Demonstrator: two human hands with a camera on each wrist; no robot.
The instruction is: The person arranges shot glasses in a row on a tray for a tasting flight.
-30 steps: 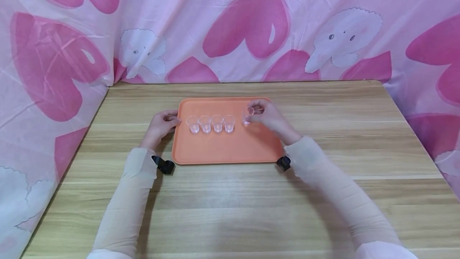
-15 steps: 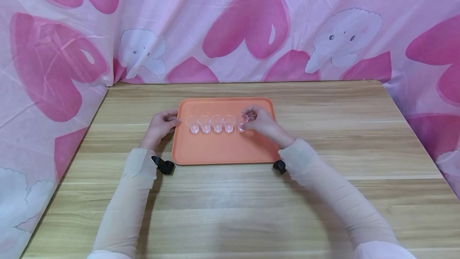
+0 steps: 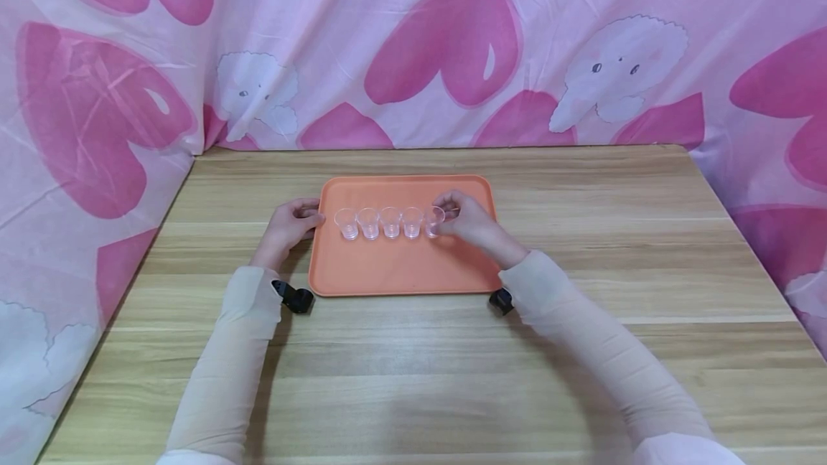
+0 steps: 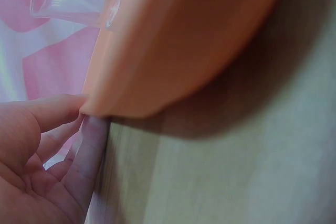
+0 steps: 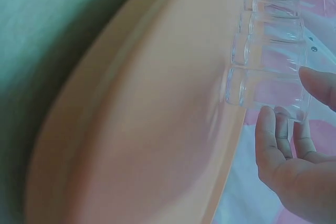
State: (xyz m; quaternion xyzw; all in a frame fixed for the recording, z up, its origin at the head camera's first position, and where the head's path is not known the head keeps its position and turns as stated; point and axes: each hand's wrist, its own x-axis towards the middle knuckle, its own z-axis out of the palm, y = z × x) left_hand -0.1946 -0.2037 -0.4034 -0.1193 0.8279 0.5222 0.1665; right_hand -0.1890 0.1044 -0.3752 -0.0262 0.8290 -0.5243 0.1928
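Note:
Several small clear plastic cups [image 3: 390,223] stand upright in a row on an orange tray [image 3: 400,275]. My right hand [image 3: 474,224] holds the right-end cup [image 3: 433,224] of that row. In the right wrist view, my thumb is at the rim of this cup [image 5: 268,88] and the fingers lie along its side, with its base at the tray. My left hand [image 3: 287,229] pinches the left edge of the tray, thumb on one side and fingers on the other, as the left wrist view shows at the tray edge [image 4: 118,95].
The tray lies on a wood-grain table [image 3: 400,379]. A pink curtain [image 3: 323,34] with hearts hangs behind the table and along both sides. Black cameras sit at both wrists, the left camera [image 3: 296,298] just off the tray's front left corner.
My right hand has moved left and slightly down with its cup, bringing it into line beside the other cups. My left hand and the tray have stayed put.

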